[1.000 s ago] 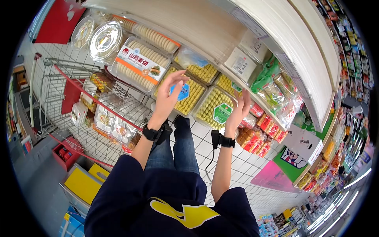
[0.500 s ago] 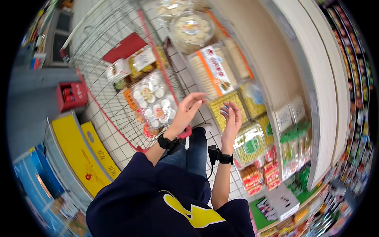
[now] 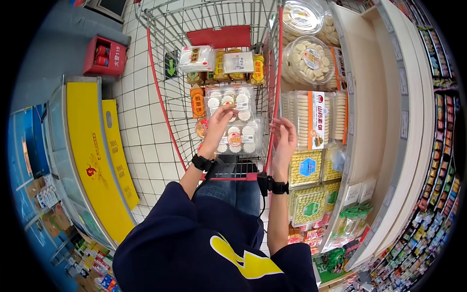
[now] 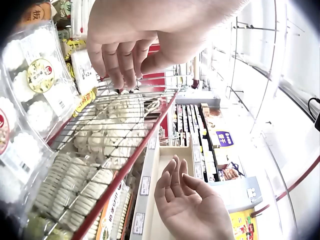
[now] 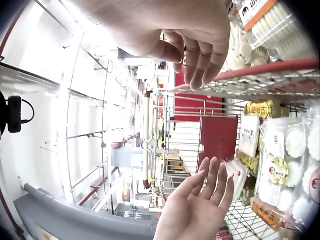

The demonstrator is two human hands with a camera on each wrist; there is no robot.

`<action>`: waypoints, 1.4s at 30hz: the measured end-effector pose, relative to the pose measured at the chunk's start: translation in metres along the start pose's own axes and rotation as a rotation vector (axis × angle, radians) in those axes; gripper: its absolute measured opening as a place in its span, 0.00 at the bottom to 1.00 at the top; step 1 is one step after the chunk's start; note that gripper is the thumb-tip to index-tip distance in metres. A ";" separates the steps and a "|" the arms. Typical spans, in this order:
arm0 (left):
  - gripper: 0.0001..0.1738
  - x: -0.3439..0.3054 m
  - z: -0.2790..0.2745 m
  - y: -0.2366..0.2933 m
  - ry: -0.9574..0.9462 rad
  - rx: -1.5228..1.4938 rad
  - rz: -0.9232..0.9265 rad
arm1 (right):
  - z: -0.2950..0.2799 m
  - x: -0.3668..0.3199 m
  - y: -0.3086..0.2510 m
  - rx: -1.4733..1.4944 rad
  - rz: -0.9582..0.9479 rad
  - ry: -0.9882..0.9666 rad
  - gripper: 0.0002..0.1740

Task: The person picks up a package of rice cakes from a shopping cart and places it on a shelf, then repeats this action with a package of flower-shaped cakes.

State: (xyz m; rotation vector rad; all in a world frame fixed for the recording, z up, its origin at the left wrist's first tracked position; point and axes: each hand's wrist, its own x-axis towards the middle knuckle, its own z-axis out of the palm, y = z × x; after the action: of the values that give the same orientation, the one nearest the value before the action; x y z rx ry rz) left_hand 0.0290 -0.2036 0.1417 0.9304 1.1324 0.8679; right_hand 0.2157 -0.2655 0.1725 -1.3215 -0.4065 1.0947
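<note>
My left hand [image 3: 219, 130] hangs over a wire shopping cart [image 3: 171, 127], fingers loosely bent and holding nothing. Beneath it in the cart lie two clear packs of white round cakes [image 3: 243, 131]. My right hand [image 3: 284, 148] hovers over the cart's right red rail, relaxed, with nothing in it. Both hands also appear in the left wrist view: the left hand [image 4: 150, 35] at the top, the right hand [image 4: 195, 212] palm up below. The right wrist view likewise shows the right hand [image 5: 185, 37] above and the left hand [image 5: 192, 212] lower down.
Farther up the cart are white packs [image 3: 196, 58] and yellow-wrapped packs [image 3: 258, 69]. Right of the cart, a shelf [image 3: 369, 131] carries boxed biscuits [image 3: 302, 117] and round tubs [image 3: 310, 59]. A yellow-sided freezer [image 3: 85, 146] and a red fire box [image 3: 104, 56] stand left.
The head view has turned left, so the cart now lies straight ahead and the shelf at right. Both hands, earlier over the shelf's boxes, are now over the cart and its right rail.
</note>
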 end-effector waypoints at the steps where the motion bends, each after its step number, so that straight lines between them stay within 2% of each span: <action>1: 0.15 0.004 -0.010 -0.003 0.023 -0.012 -0.029 | 0.010 0.004 0.002 -0.023 0.012 -0.047 0.13; 4: 0.15 0.017 -0.032 0.003 0.074 -0.035 -0.062 | 0.038 0.024 0.002 0.019 0.087 -0.148 0.13; 6: 0.16 0.024 -0.045 0.015 0.117 -0.062 0.017 | 0.054 0.044 -0.003 -0.008 0.098 -0.197 0.15; 10: 0.19 0.059 -0.068 0.032 0.127 -0.047 0.055 | 0.086 0.092 0.010 -0.039 0.147 -0.223 0.21; 12: 0.23 0.081 -0.077 0.029 0.115 -0.044 -0.005 | 0.095 0.119 0.029 -0.138 0.153 -0.254 0.24; 15: 0.28 0.118 -0.090 0.009 0.123 -0.219 -0.094 | 0.101 0.154 0.061 -0.106 0.242 -0.256 0.28; 18: 0.30 0.146 -0.093 -0.004 0.151 -0.149 -0.182 | 0.112 0.177 0.083 -0.122 0.295 -0.215 0.30; 20: 0.31 0.165 -0.095 -0.018 0.139 -0.169 -0.245 | 0.117 0.199 0.108 -0.279 0.227 -0.222 0.31; 21: 0.32 0.173 -0.095 -0.028 0.125 -0.189 -0.303 | 0.100 0.227 0.154 -0.411 0.162 -0.254 0.32; 24: 0.32 0.200 -0.095 -0.062 0.134 -0.116 -0.320 | 0.098 0.248 0.176 -0.454 0.189 -0.298 0.35; 26: 0.32 0.209 -0.089 -0.074 0.191 -0.090 -0.343 | 0.095 0.256 0.194 -0.548 0.178 -0.247 0.35; 28: 0.35 0.228 -0.094 -0.100 0.152 -0.049 -0.243 | 0.086 0.264 0.223 -0.737 0.140 -0.163 0.36; 29: 0.34 0.235 -0.096 -0.114 0.161 -0.049 -0.193 | 0.082 0.269 0.240 -0.738 0.145 -0.161 0.36; 31: 0.35 0.234 -0.089 -0.109 0.184 -0.042 -0.210 | 0.080 0.271 0.261 -0.830 -0.101 -0.108 0.37; 32: 0.35 0.233 -0.086 -0.105 0.208 -0.033 -0.223 | 0.073 0.275 0.267 -0.831 -0.097 -0.106 0.37; 34: 0.35 0.234 -0.082 -0.106 0.221 -0.013 -0.213 | 0.093 0.260 0.214 -0.682 0.018 -0.260 0.40; 38: 0.34 0.241 -0.084 -0.116 0.256 0.055 -0.173 | 0.081 0.268 0.230 -0.723 -0.067 -0.135 0.35; 39: 0.34 0.239 -0.084 -0.111 0.254 0.057 -0.172 | 0.079 0.265 0.225 -0.643 -0.010 -0.166 0.32; 41: 0.35 0.234 -0.084 -0.100 0.210 0.069 -0.293 | 0.080 0.259 0.216 -0.558 0.042 -0.194 0.29; 42: 0.35 0.232 -0.084 -0.100 0.208 0.071 -0.292 | 0.081 0.255 0.218 -0.591 0.048 -0.084 0.27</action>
State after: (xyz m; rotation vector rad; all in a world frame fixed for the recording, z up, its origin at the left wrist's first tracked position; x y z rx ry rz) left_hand 0.0042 -0.0148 -0.0438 0.7197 1.4457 0.6994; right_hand 0.1869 -0.0398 -0.0869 -1.8092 -0.8072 1.1153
